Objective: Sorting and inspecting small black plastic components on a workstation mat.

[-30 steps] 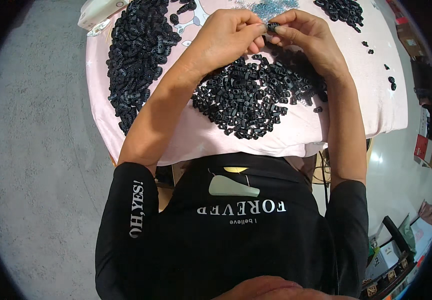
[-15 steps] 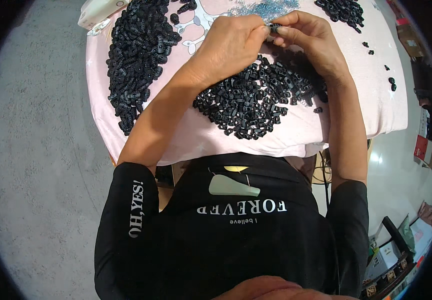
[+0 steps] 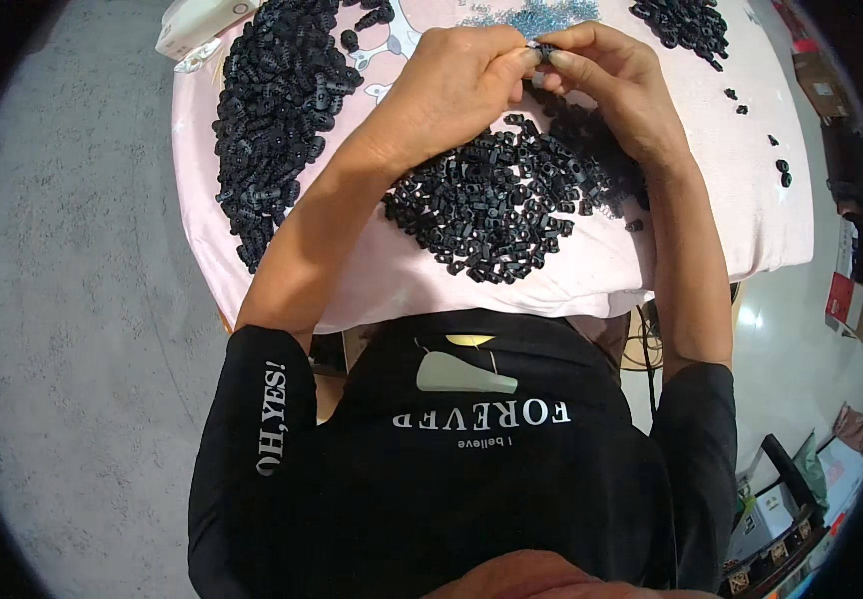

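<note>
Over the far middle of the table, both of my hands meet around one small black plastic cord-lock part point(image 3: 545, 53). My left hand point(image 3: 456, 92) pinches it from the left between thumb and forefinger. The thumb and fingers of my right hand point(image 3: 626, 85) close on its other side. Fingertips cover most of the part. Below my hands spreads a heap of small black plastic pieces point(image 3: 491, 205). Just beyond the fingertips lies a pile of small bluish metal springs point(image 3: 541, 18).
A long heap of ribbed black plastic pieces point(image 3: 277, 110) runs down the left side of the pink cloth point(image 3: 741, 210). More black pieces point(image 3: 686, 30) lie at the far right, with a few strays nearby. A white box point(image 3: 197, 25) stands at the far left corner.
My hands have shifted and turned very slightly, with the fingertips still together on the black part. The heaps look the same.
</note>
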Action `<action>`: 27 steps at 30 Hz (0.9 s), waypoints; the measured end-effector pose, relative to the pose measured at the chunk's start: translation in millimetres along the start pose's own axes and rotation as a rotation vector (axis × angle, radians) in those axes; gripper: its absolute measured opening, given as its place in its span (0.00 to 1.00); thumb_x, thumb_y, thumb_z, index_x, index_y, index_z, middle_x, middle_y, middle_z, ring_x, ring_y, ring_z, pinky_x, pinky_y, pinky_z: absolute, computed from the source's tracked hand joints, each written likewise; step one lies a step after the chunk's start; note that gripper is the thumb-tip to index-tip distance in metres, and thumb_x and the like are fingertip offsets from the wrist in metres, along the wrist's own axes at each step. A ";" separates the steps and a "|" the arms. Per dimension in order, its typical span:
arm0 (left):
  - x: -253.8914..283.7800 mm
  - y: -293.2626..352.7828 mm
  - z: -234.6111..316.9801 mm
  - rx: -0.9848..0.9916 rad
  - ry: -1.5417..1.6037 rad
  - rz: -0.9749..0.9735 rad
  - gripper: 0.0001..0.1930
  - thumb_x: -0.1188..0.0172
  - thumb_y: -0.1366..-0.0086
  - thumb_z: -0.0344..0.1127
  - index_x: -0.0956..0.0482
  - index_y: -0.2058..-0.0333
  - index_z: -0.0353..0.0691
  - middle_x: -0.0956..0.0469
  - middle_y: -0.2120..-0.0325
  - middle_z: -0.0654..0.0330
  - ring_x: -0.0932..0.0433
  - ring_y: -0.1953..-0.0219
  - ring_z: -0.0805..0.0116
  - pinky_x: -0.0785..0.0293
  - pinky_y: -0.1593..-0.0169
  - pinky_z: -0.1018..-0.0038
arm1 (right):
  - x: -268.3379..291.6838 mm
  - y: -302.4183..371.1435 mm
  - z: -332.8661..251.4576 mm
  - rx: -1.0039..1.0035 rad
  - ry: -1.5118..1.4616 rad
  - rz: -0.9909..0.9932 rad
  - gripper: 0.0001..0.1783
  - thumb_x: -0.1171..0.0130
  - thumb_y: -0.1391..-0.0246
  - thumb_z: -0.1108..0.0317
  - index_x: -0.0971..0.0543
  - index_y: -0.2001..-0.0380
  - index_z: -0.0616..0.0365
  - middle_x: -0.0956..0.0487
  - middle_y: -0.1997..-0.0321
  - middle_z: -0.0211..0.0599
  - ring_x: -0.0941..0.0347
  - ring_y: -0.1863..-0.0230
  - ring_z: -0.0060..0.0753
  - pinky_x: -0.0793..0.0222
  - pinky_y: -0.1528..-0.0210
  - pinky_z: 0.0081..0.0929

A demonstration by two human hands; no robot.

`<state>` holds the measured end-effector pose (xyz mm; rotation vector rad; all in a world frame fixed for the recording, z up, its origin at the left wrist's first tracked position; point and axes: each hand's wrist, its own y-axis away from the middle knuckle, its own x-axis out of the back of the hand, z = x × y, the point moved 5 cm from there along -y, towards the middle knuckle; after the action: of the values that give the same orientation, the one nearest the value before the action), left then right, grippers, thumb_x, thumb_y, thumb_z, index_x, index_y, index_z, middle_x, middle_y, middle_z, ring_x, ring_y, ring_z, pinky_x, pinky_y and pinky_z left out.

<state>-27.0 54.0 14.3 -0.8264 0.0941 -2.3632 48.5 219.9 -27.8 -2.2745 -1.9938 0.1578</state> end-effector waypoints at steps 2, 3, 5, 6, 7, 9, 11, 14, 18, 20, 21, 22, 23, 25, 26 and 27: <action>3.3 -0.6 -1.0 -0.012 0.028 -0.033 0.12 0.40 0.30 0.38 0.17 0.67 0.34 0.19 0.79 0.57 0.19 0.77 0.68 0.24 0.72 0.70 | -0.4 0.3 1.1 -0.004 -0.085 -0.036 0.14 0.38 0.34 0.69 0.19 0.49 0.64 0.18 0.62 0.32 0.22 0.62 0.20 0.25 0.54 0.19; 4.2 -0.4 0.2 -0.021 0.054 -0.066 0.13 0.40 0.30 0.39 0.16 0.66 0.34 0.19 0.79 0.60 0.20 0.76 0.74 0.24 0.72 0.73 | -0.1 0.3 0.5 -0.003 -0.085 -0.037 0.14 0.38 0.34 0.69 0.19 0.49 0.64 0.18 0.62 0.32 0.22 0.62 0.20 0.25 0.54 0.19; 9.2 0.5 3.7 -0.010 0.002 -0.065 0.12 0.39 0.30 0.38 0.16 0.65 0.34 0.19 0.79 0.60 0.21 0.76 0.75 0.25 0.71 0.74 | 0.2 0.1 1.2 -0.043 -0.079 -0.040 0.13 0.38 0.34 0.69 0.19 0.50 0.63 0.19 0.62 0.30 0.24 0.62 0.18 0.26 0.55 0.16; 10.0 0.3 4.7 -0.002 -0.047 -0.068 0.11 0.38 0.30 0.37 0.16 0.64 0.34 0.20 0.79 0.61 0.22 0.76 0.76 0.25 0.71 0.76 | 0.7 0.5 0.6 -0.043 -0.077 -0.039 0.13 0.38 0.34 0.69 0.19 0.50 0.63 0.19 0.62 0.30 0.24 0.62 0.18 0.26 0.55 0.16; 9.8 0.3 3.6 -0.004 -0.046 -0.068 0.11 0.38 0.30 0.37 0.16 0.64 0.34 0.20 0.79 0.61 0.22 0.76 0.76 0.25 0.71 0.76 | 0.9 0.8 0.6 -0.050 -0.072 -0.042 0.14 0.38 0.34 0.68 0.20 0.49 0.62 0.19 0.62 0.29 0.24 0.63 0.17 0.27 0.55 0.15; 11.7 -0.4 7.0 -0.045 0.044 -0.035 0.10 0.36 0.31 0.35 0.15 0.56 0.36 0.21 0.77 0.63 0.24 0.75 0.78 0.26 0.70 0.78 | -0.7 1.2 -0.8 -0.058 -0.067 -0.045 0.15 0.38 0.34 0.68 0.20 0.48 0.62 0.19 0.62 0.28 0.25 0.63 0.16 0.28 0.55 0.14; 14.2 -2.7 12.4 0.035 0.111 -0.084 0.08 0.38 0.31 0.31 0.18 0.56 0.34 0.21 0.73 0.65 0.24 0.72 0.80 0.27 0.69 0.81 | -4.6 2.3 -2.4 -0.103 -0.141 -0.043 0.20 0.37 0.35 0.66 0.24 0.43 0.61 0.20 0.62 0.27 0.25 0.64 0.15 0.28 0.56 0.13; 11.8 -3.2 12.1 0.151 0.261 -0.172 0.08 0.38 0.32 0.27 0.20 0.56 0.31 0.20 0.71 0.64 0.24 0.71 0.80 0.27 0.68 0.81 | -2.9 1.8 0.7 -0.117 -0.154 -0.097 0.24 0.36 0.37 0.66 0.27 0.40 0.60 0.20 0.61 0.26 0.26 0.65 0.15 0.28 0.57 0.12; 8.4 -1.2 0.1 -0.098 0.281 -0.226 0.15 0.34 0.32 0.33 0.16 0.48 0.40 0.23 0.76 0.67 0.25 0.73 0.79 0.27 0.68 0.80 | -10.6 2.4 -3.7 -0.098 -0.167 -0.132 0.26 0.35 0.38 0.67 0.28 0.39 0.60 0.21 0.61 0.26 0.26 0.64 0.15 0.28 0.57 0.11; 5.2 0.0 -5.6 -0.085 0.279 -0.236 0.16 0.34 0.32 0.33 0.17 0.46 0.41 0.24 0.76 0.68 0.25 0.72 0.80 0.27 0.67 0.80 | -14.1 3.2 -7.5 -0.110 -0.159 -0.096 0.26 0.34 0.39 0.67 0.28 0.39 0.60 0.21 0.61 0.27 0.26 0.64 0.15 0.26 0.57 0.13; 3.3 0.0 -6.1 -0.076 0.277 -0.246 0.18 0.34 0.32 0.33 0.18 0.44 0.42 0.25 0.76 0.69 0.25 0.71 0.80 0.26 0.67 0.80 | -13.3 3.1 -7.3 -0.110 -0.159 -0.095 0.26 0.34 0.39 0.67 0.28 0.39 0.60 0.21 0.61 0.27 0.26 0.64 0.15 0.26 0.57 0.13; 1.7 0.0 -7.2 -0.075 0.277 -0.247 0.18 0.34 0.32 0.33 0.18 0.44 0.42 0.25 0.76 0.69 0.25 0.71 0.80 0.26 0.67 0.80 | -12.6 3.0 -7.2 -0.105 -0.166 -0.110 0.27 0.34 0.39 0.67 0.28 0.39 0.60 0.20 0.60 0.27 0.26 0.64 0.15 0.26 0.57 0.13; 1.5 -0.1 -7.3 -0.111 0.265 -0.218 0.18 0.34 0.33 0.33 0.18 0.44 0.42 0.25 0.76 0.69 0.26 0.72 0.80 0.27 0.67 0.80 | -12.4 2.9 -7.2 -0.099 -0.172 -0.125 0.27 0.34 0.39 0.67 0.28 0.39 0.60 0.20 0.60 0.28 0.25 0.64 0.16 0.25 0.58 0.14; 0.8 -0.5 -2.0 -0.147 0.254 -0.190 0.17 0.34 0.33 0.33 0.18 0.45 0.42 0.25 0.76 0.68 0.26 0.72 0.79 0.27 0.68 0.80 | -11.3 3.1 -5.5 -0.104 -0.191 -0.118 0.27 0.33 0.39 0.66 0.28 0.39 0.60 0.20 0.59 0.28 0.25 0.65 0.15 0.25 0.58 0.14; 1.1 0.8 1.3 -0.160 0.212 -0.166 0.17 0.33 0.33 0.33 0.18 0.46 0.41 0.25 0.77 0.67 0.26 0.73 0.79 0.27 0.68 0.80 | -10.5 3.2 -4.7 -0.109 -0.210 -0.111 0.27 0.33 0.40 0.66 0.27 0.40 0.60 0.19 0.59 0.28 0.25 0.65 0.15 0.25 0.58 0.14; 2.1 1.2 5.4 -0.172 0.170 -0.142 0.18 0.33 0.34 0.34 0.17 0.46 0.41 0.25 0.77 0.67 0.25 0.74 0.78 0.27 0.68 0.79 | -9.5 3.3 -4.8 -0.109 -0.210 -0.111 0.27 0.33 0.40 0.66 0.27 0.40 0.60 0.19 0.59 0.28 0.25 0.65 0.15 0.25 0.58 0.14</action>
<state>-24.5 52.5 19.5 -0.7312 0.3231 -2.5841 51.2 210.0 -23.5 -2.2886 -2.2795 0.2963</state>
